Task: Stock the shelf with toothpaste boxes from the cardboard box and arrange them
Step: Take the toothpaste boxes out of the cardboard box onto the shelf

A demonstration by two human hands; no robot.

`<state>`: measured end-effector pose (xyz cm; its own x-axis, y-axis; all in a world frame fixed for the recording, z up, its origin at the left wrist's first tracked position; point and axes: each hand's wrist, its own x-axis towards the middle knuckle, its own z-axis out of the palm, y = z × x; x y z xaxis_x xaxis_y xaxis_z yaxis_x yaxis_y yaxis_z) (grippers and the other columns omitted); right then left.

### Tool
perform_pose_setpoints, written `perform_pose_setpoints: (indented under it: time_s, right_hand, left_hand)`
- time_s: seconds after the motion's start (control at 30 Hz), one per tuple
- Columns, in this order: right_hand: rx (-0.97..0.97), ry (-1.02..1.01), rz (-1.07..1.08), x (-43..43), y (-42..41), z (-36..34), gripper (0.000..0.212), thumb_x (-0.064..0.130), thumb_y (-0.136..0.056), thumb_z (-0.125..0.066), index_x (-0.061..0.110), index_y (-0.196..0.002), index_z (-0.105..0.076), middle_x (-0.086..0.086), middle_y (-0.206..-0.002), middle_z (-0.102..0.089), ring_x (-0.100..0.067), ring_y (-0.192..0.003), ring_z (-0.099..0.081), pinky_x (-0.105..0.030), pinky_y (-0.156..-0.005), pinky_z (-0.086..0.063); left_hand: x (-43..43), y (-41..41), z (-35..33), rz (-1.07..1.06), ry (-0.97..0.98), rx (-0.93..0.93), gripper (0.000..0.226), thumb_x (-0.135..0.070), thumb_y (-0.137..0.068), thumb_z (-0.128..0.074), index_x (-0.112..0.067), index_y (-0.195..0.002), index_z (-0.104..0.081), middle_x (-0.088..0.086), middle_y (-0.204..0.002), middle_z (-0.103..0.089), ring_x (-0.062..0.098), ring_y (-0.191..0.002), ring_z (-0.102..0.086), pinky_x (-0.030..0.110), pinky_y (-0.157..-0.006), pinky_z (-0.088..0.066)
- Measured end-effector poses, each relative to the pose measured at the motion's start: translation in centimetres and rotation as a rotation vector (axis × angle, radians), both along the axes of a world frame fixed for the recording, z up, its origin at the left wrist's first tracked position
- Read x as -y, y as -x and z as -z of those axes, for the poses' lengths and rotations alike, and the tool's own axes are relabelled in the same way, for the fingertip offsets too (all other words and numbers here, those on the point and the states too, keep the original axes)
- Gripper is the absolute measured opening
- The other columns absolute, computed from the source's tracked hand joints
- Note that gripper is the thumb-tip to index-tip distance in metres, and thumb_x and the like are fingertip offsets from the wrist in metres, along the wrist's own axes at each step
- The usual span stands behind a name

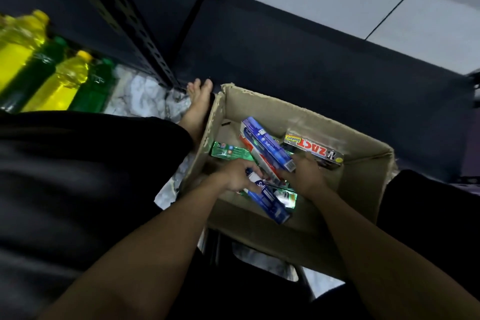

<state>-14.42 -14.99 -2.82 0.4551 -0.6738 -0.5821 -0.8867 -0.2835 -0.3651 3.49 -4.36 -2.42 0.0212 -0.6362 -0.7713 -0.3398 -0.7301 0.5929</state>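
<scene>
An open cardboard box sits on the floor between my legs, holding several toothpaste boxes. My left hand is inside it, closed around a blue toothpaste box that points toward me. My right hand grips the near end of another blue toothpaste box, which lies over a red and white one. A silver and red toothpaste box leans along the far wall of the cardboard box. A green toothpaste box lies at the left side.
A black metal shelf upright stands at the upper left, with yellow bottles and green bottles beside it. My bare foot rests against the box's left wall. Dark trouser legs fill the left and right edges.
</scene>
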Motion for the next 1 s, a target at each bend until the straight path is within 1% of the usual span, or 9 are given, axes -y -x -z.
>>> perform_pose_setpoints:
  time_s: [0.17, 0.27, 0.37, 0.43, 0.5, 0.6, 0.67, 0.9, 1.0]
  right_hand:
    - [0.197, 0.003, 0.114, 0.3, 0.8, -3.6, 0.035, 0.029, -0.09, -0.068, 0.014, -0.121, -0.064, -0.006, -0.105, -0.072, -0.015, -0.081, -0.06, -0.023, -0.061, -0.041]
    - [0.228, 0.04, 0.07, 1.5, 1.6, -7.1, 0.043, 0.028, -0.09, -0.067, 0.021, -0.131, -0.059, -0.004, -0.111, -0.071, -0.018, -0.092, -0.063, -0.027, -0.074, -0.048]
    - [0.235, 0.084, -0.012, 2.5, 3.3, -11.7, 0.053, 0.029, -0.09, -0.066, 0.029, -0.141, -0.051, -0.002, -0.114, -0.071, -0.02, -0.106, -0.064, -0.027, -0.092, -0.047]
    - [0.256, 0.143, -0.068, 2.7, 4.8, -15.1, 0.049, 0.029, -0.09, -0.066, 0.032, -0.138, -0.055, 0.004, -0.111, -0.072, -0.014, -0.099, -0.065, -0.019, -0.082, -0.042]
    - [0.301, 0.19, -0.062, 2.8, 6.6, -18.6, 0.043, 0.029, -0.09, -0.068, 0.037, -0.131, -0.061, 0.01, -0.109, -0.071, -0.002, -0.087, -0.063, -0.011, -0.071, -0.04]
    - [0.365, 0.258, -0.033, 2.5, 9.0, -23.9, 0.04, 0.028, -0.087, -0.072, 0.034, -0.126, -0.065, 0.015, -0.108, -0.071, 0.019, -0.081, -0.057, 0.002, -0.069, -0.037]
    - [0.389, 0.326, -0.01, 2.0, 10.6, -27.6, 0.04, 0.028, -0.084, -0.075, 0.035, -0.123, -0.067, 0.018, -0.097, -0.07, 0.024, -0.076, -0.055, 0.002, -0.067, -0.036]
    - [0.498, 0.609, 0.058, -1.5, 15.9, -38.6, 0.035, 0.029, -0.083, -0.077, 0.038, -0.116, -0.068, 0.03, -0.077, -0.068, 0.019, -0.069, -0.057, 0.0, -0.061, -0.037]
    - [0.532, 0.721, 0.094, -3.0, 17.8, -42.3, 0.033, 0.034, -0.081, -0.077, 0.039, -0.113, -0.07, 0.04, -0.065, -0.06, 0.018, -0.064, -0.057, -0.002, -0.062, -0.037]
  left_hand:
    - [0.1, -0.9, -3.3, 0.091, 0.086, 0.119, 0.035, -0.02, -0.068, -0.089, -0.022, -0.099, -0.072, -0.002, -0.115, -0.065, 0.015, -0.106, -0.058, 0.021, -0.082, -0.047]
    - [0.8, -1.5, -6.4, 0.182, 0.155, 0.163, 0.031, -0.015, -0.07, -0.088, -0.024, -0.093, -0.069, -0.007, -0.107, -0.063, 0.01, -0.099, -0.057, 0.009, -0.069, -0.04]
    - [1.7, -1.8, -11.1, 0.259, 0.241, 0.221, 0.031, -0.017, -0.069, -0.089, -0.03, -0.089, -0.069, -0.009, -0.106, -0.067, 0.012, -0.101, -0.06, 0.02, -0.086, -0.046]
    - [2.3, -1.3, -15.2, 0.305, 0.314, 0.225, 0.028, -0.017, -0.074, -0.086, -0.024, -0.097, -0.07, -0.018, -0.095, -0.062, 0.004, -0.089, -0.051, 0.019, -0.09, -0.042]
    - [2.7, -0.5, -19.3, 0.381, 0.386, 0.303, 0.029, -0.021, -0.078, -0.082, -0.02, -0.105, -0.07, -0.02, -0.092, -0.059, 0.004, -0.072, -0.038, 0.003, -0.067, -0.037]
    - [3.6, 0.7, -24.6, 0.46, 0.577, 0.4, 0.034, -0.032, -0.068, -0.088, -0.031, -0.098, -0.073, -0.014, -0.091, -0.073, 0.005, -0.079, -0.064, 0.02, -0.076, -0.047]
    - [3.9, 1.8, -28.0, 0.511, 0.64, 0.458, 0.035, -0.035, -0.068, -0.088, -0.033, -0.099, -0.072, -0.015, -0.089, -0.073, 0.005, -0.081, -0.066, 0.027, -0.079, -0.051]
    - [2.9, 6.7, -40.6, 0.589, 1.002, 0.541, 0.034, -0.034, -0.073, -0.085, -0.033, -0.103, -0.07, -0.023, -0.082, -0.068, -0.006, -0.071, -0.058, 0.011, -0.06, -0.036]
    - [2.2, 8.4, -44.1, 0.591, 1.111, 0.573, 0.036, -0.038, -0.073, -0.084, -0.037, -0.105, -0.069, -0.02, -0.083, -0.07, -0.001, -0.072, -0.061, 0.021, -0.065, -0.043]
